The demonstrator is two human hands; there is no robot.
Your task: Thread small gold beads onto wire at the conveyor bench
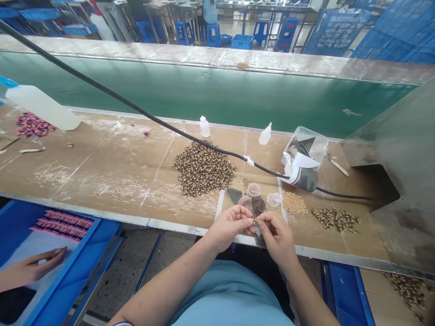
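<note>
Bead (254, 220) pinched jointly by left hand (228, 226) and right hand (277, 235) at counter (102, 172) edge, seemingly mid-assembly; next calls for steady fingertip alignment.

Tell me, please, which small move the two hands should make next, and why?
Probably push the fingers together to seat the bead. The left hand and the right hand both pinch it above the table edge, and it is too small to tell whether its parts are joined.

Bead pile (204, 168) brown-cream speckled; belt (220, 95) green; cable (136, 108) black; cloth (304, 177) camouflage; crate (78, 258) blue.
</note>
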